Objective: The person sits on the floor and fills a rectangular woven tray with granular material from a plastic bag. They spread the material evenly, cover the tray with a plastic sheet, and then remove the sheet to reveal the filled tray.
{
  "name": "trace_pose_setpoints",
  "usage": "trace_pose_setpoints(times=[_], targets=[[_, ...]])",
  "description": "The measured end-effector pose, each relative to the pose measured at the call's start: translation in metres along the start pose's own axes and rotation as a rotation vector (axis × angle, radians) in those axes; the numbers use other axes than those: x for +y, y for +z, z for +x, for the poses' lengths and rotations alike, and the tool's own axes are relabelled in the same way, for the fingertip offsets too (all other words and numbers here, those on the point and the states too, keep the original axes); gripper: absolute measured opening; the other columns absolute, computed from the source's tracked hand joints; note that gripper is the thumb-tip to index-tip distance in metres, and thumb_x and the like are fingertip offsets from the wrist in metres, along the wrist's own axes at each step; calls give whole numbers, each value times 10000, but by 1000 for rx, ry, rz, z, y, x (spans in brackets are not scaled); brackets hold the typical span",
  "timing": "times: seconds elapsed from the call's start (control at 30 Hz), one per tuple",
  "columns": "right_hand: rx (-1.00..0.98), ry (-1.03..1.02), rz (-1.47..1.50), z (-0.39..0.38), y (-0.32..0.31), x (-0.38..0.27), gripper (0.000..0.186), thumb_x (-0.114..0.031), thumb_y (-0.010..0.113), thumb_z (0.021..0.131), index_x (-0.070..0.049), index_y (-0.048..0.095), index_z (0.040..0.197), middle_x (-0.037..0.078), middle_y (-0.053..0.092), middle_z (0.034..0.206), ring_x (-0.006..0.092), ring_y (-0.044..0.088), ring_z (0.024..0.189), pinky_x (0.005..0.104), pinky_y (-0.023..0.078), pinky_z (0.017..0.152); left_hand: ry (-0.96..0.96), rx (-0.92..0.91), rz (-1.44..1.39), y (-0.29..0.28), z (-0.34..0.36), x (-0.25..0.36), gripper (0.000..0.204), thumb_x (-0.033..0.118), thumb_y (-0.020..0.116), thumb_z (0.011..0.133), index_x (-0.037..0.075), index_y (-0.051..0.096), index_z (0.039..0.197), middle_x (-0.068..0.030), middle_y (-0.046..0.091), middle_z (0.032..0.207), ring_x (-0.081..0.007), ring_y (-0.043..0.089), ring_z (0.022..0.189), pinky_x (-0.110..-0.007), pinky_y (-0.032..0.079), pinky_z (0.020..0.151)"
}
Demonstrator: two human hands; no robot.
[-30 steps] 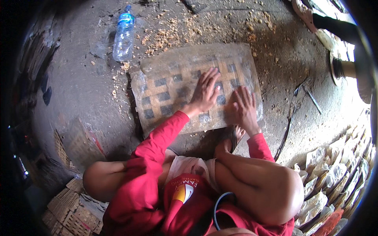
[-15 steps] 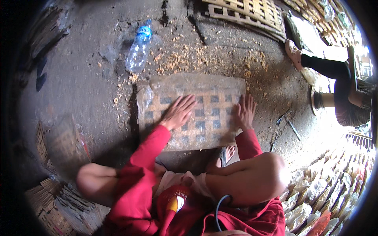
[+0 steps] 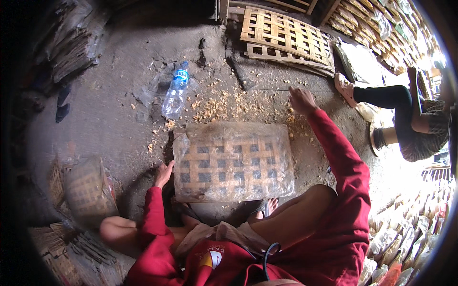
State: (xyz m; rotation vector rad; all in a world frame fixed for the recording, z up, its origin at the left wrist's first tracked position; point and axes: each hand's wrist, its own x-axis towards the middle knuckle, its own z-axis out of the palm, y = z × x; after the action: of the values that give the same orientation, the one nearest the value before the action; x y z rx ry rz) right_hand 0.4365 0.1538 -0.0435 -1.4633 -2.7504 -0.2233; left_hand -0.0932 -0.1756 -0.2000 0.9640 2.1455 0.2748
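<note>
A woven bamboo panel (image 3: 234,164) in cloudy clear plastic lies flat on the ground before my knees. Beside its left edge is my left hand (image 3: 163,174), fingers stretched out toward the plastic and holding nothing visible. My right hand (image 3: 302,100) reaches past the panel's far right corner, over the ground near scattered orange-brown crumbs (image 3: 219,108). Its fingers look loosely bent and apart, with nothing seen in them; shadow hides their undersides. A clear plastic bottle (image 3: 174,97) with a blue label lies beyond the panel, left of the crumbs.
Woven bamboo racks (image 3: 288,38) are stacked at the far side. Another person's leg (image 3: 384,97) extends in from the right. Several plastic-wrapped pieces (image 3: 405,233) stand in rows at lower right. A plastic-covered panel (image 3: 88,188) leans at left, above stacked sheets (image 3: 90,250).
Both hands have come off the panel's top: the left moved to its left edge, the right reached forward beyond it. The view shifted, so the far racks show more.
</note>
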Motion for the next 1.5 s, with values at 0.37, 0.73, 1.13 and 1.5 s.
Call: trace_pose_setpoints(times=[0.37,0.73,1.13,1.5], targets=[[-400,-123,70,33,67,-82,222,-205,607,801,-61,724,923,180,714,910,328,703,891,473,550,760,-28,-346,-327,-4,-35,40,637,491,705,844,47,585,1285,-99,623,1257,-211,593,1116,-386,442,956],[-546,-129,-130,-30,105,-23,244,-291,597,852,-126,737,965,122,719,997,287,700,910,443,550,787,32,-265,-865,11,-51,29,426,211,693,914,56,554,1287,-48,659,1100,-141,627,956,-318,520,825],[-543,-165,166,-32,229,17,289,-251,596,854,-85,642,1086,175,652,1024,363,615,987,489,469,861,-240,-89,-774,-26,-107,63,686,431,741,854,-11,510,1326,-113,618,1233,-186,578,1161,-358,487,958],[-337,-3,4,1,226,172,404,-273,586,895,-16,574,1206,226,559,1229,359,513,1173,461,403,1008,55,-96,-1094,-72,-194,127,592,402,686,901,66,508,1355,-163,489,1343,-212,478,1202,-356,429,969]])
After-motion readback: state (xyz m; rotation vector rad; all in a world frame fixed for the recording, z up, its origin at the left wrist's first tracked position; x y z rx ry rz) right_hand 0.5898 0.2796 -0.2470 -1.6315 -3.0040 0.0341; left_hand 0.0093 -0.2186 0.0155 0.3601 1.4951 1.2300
